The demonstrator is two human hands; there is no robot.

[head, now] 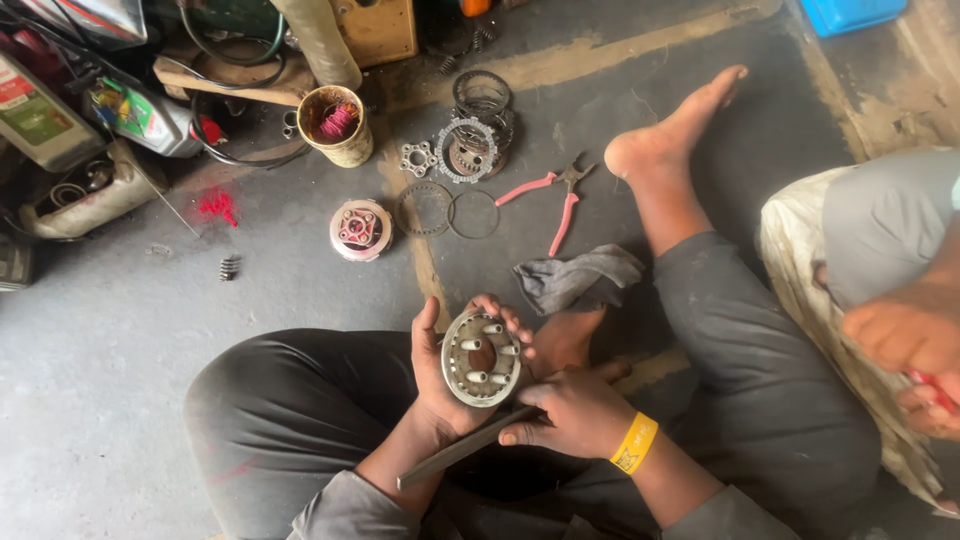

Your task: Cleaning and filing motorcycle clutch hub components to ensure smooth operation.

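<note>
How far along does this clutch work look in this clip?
Done: the unit is apart; stacked rings and plates, two loose rings and a round hub lie on the floor beside red-handled pliers. In hand: the left hand holds a round metal hub with posts while the right hand lays a flat metal file against it. Left: nothing looks refitted yet.
</note>
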